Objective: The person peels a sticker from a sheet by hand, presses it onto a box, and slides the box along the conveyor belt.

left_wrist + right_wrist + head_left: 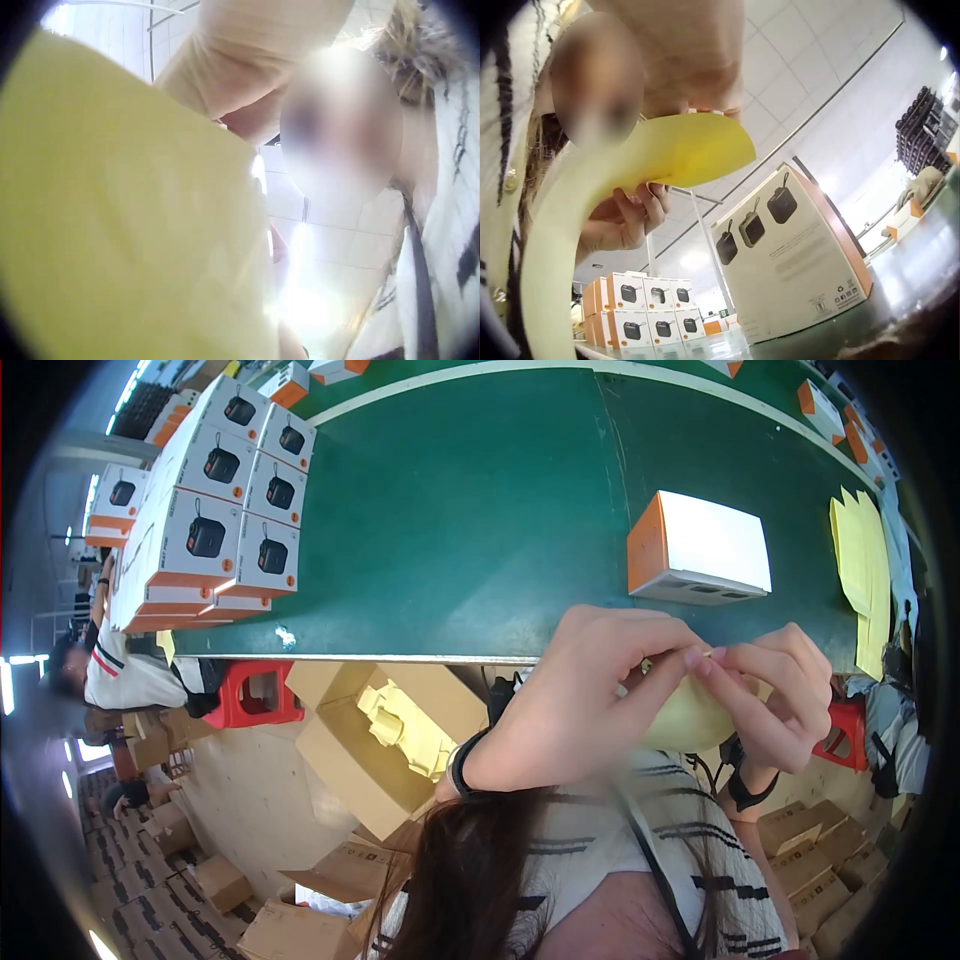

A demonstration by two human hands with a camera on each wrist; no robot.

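Observation:
Close to my chest, past the table's near edge, both hands meet at the upper edge of a yellow sheet (690, 720). My left hand (610, 695) pinches the sheet with thumb and forefinger. Beside it, my right hand (780, 695) pinches the same edge, the fingertips of the two hands nearly together. The sheet fills much of the left wrist view and curves as a bent strip in the right wrist view. Just beyond the hands, a white and orange speaker box (715, 545) lies on the green table (460, 510).
Stacked speaker boxes (205, 510) stand at the table's left end. Several yellow sheets (860, 580) hang over its right end. Below the edge is an open carton (385, 740) with yellow sheets inside. Red stools (255, 695) and another person (130, 670) are nearby.

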